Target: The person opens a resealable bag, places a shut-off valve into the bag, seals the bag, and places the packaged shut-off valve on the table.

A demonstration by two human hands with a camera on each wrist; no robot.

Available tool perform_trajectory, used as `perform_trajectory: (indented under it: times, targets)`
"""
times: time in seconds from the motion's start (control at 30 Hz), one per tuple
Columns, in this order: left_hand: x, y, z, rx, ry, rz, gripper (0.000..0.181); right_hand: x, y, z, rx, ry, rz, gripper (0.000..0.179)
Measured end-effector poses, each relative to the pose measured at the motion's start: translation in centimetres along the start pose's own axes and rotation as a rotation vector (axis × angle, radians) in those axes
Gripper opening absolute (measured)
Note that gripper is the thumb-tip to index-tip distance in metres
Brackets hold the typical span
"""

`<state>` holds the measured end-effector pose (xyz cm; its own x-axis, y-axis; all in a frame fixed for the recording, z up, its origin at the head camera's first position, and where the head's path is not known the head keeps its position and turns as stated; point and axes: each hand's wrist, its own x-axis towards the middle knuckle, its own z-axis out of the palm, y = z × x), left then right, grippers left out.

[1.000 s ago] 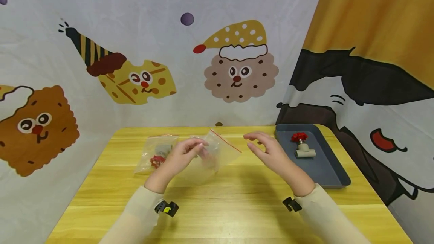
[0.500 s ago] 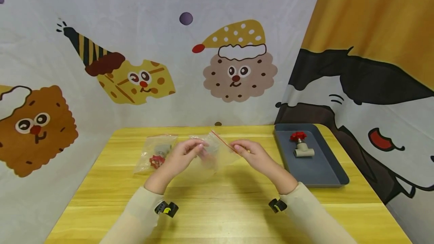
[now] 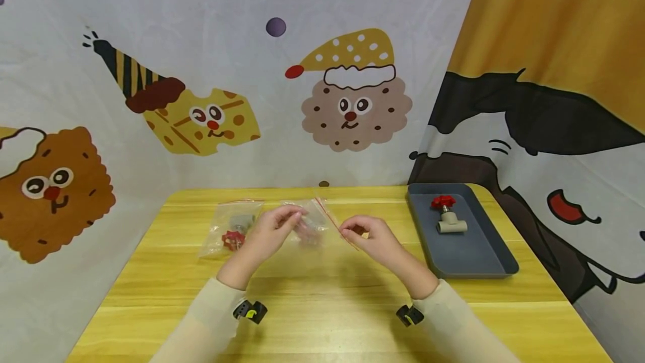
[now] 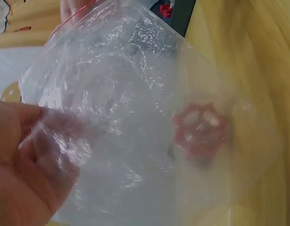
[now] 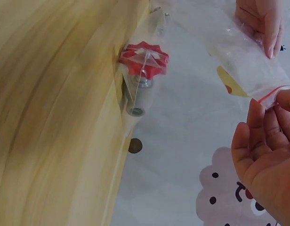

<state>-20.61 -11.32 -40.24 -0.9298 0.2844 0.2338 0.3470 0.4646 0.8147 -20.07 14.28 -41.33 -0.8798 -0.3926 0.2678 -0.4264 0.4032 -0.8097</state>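
Note:
Between my hands a clear zip-lock bag [image 3: 318, 218] with a red strip along its mouth is held up. Through its hazy plastic shows the red handwheel [image 4: 201, 131] of a valve [image 5: 144, 61], which sits low in the bag. My left hand [image 3: 272, 228] pinches the bag's side, its fingertips partly seen through the film. With thumb and fingers, my right hand [image 3: 373, 235] pinches the red-striped mouth. Left of my left hand, a second clear bag [image 3: 216, 234] lies on the table, with a red-wheeled valve [image 3: 233, 240] inside.
At the right of the wooden table [image 3: 322, 318] stands a grey tray [image 3: 473, 254]. In it lies a beige tee-shaped valve [image 3: 450, 223] with a red handwheel. A cartoon-printed cloth [image 3: 227, 15] hangs behind the table.
My right hand has come in from the right and taken hold of the bag's red-striped mouth. The striped edge now slants more steeply. My left hand keeps its hold, nearly still.

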Motion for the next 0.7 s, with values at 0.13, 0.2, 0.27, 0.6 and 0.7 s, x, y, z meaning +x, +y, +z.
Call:
perform_trajectory:
  times: [0.13, 0.2, 0.27, 0.6, 0.7]
  targets:
    - [0.1, 0.2, 0.8, 0.093, 0.191, 0.073, 0.034, -0.2, -0.1, 0.4, -0.017, 0.024, -0.009, 0.005]
    - [0.0, 0.5, 1.3, 0.112, 0.298, 0.101, 0.036, -0.3, -0.1, 0.6, -0.034, 0.039, -0.012, 0.005]
    - [-0.2, 1.0, 1.9, 0.086, 0.360, 0.104, 0.030, -0.3, -0.1, 0.8, -0.052, 0.052, -0.022, 0.004]
    - [-1.1, 2.6, 4.1, -0.016, 0.082, -0.195, 0.034, -0.5, -1.1, 1.6, -0.212, 0.060, -0.124, 0.007]
    - [-1.2, 2.5, 4.3, -0.001, 0.058, -0.204, 0.031, -0.6, -1.3, 1.8, -0.238, 0.052, -0.146, 0.005]
